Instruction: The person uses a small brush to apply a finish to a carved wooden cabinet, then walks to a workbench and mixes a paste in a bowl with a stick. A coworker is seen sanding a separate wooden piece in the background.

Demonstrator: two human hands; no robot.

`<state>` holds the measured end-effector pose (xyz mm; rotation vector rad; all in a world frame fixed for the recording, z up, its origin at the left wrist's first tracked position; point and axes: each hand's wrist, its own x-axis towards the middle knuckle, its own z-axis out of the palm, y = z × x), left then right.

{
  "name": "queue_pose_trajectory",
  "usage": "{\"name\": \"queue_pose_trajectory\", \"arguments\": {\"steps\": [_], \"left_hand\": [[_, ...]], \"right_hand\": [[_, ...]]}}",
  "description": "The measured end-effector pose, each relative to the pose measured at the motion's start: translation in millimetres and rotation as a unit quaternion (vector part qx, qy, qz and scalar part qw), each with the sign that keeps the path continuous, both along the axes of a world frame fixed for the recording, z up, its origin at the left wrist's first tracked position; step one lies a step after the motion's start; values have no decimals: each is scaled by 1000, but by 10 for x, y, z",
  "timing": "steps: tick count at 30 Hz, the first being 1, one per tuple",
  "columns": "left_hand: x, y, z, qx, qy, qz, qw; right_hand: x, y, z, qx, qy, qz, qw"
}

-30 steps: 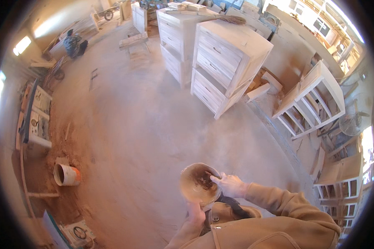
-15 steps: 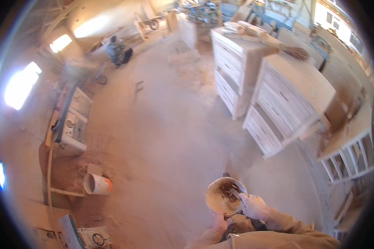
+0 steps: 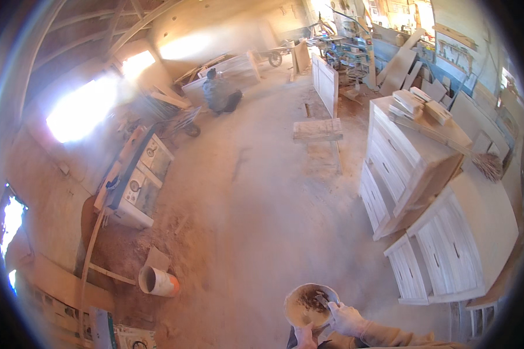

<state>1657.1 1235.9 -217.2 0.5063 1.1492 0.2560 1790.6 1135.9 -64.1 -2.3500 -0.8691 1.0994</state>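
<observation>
We see the left grip [image 3: 305, 336] holding the pale bowl [image 3: 293, 309] by its near edge, thumb up over the rim and fingers hidden, apparently to steady it close to the body above the dusty floor [image 3: 244, 267]. The right grip [image 3: 347, 321] is closed round a flat scraper [image 3: 322, 300], angled into the bowl, we judge, to reach the dark brown material [image 3: 307, 298] inside; we cannot tell whether they touch.

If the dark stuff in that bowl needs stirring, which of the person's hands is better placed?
The right hand, most likely: it holds a flat tool angled into the bowl, close to the dark material, while the left hand holds the bowl's near side.
</observation>
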Motion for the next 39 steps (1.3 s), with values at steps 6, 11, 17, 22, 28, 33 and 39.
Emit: {"name": "queue_pose_trajectory", "arguments": {"steps": [6,11,17,22,28,33,39], "left_hand": [[972,810,-207,-14,-12,54,998],[1678,1741,-290,-5,-51,70,996],[2456,2801,-450,-28,-64,53,996],[2973,3416,-337,-59,5,46,997],[3777,4141,84,-75,57,33,995],[4651,4841,340,-65,131,3,989],[5712,5601,359,-39,73,46,995]], "right_hand": [[931,946,-72,14,4,14,1000],[1634,1993,-32,-44,-17,26,999],[2366,3027,98,-42,-22,31,998],[2864,3639,27,-44,-21,44,998],[3668,4390,-53,-38,1,67,997],[4580,5116,-145,-6,-18,96,995],[5732,5860,60,31,3,55,998]]}}
